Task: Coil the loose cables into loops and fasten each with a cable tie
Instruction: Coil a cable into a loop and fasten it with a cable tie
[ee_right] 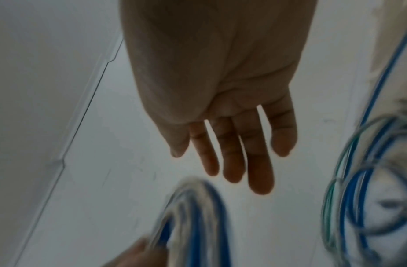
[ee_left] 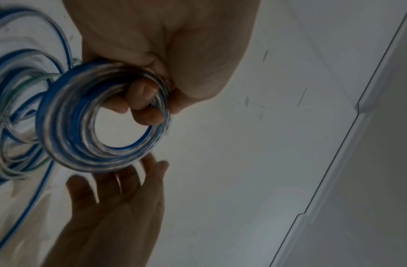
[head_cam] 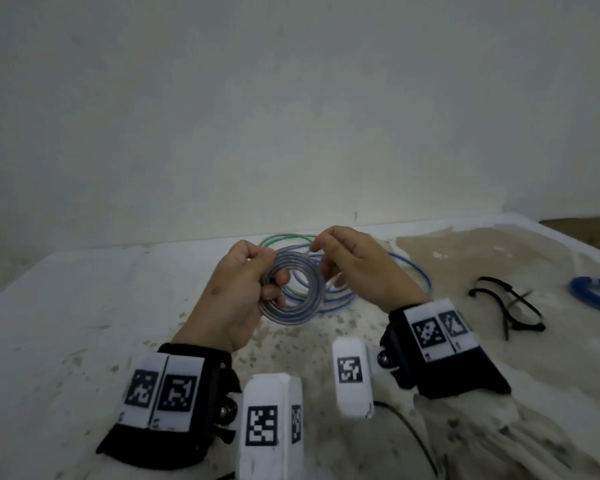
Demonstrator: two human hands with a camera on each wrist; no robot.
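Note:
My left hand (head_cam: 253, 282) grips a tight coil of clear, blue-cored cable (head_cam: 293, 308) above the table, its fingers curled through the ring (ee_left: 83, 144). My right hand (head_cam: 340, 261) hovers at the coil's upper right edge. Its fingers (ee_right: 234, 159) are straight and spread and hold nothing; the left wrist view shows them just beyond the coil. Loose green and blue cables (head_cam: 340, 299) lie in wide loops on the table behind the coil. Black cable ties (head_cam: 506, 303) lie to the right.
A finished blue coil (head_cam: 594, 294) lies at the far right of the table (head_cam: 66, 306). A white wall stands close behind. The table's right part is stained and rough. A dark cord (head_cam: 416, 438) runs near my right wrist.

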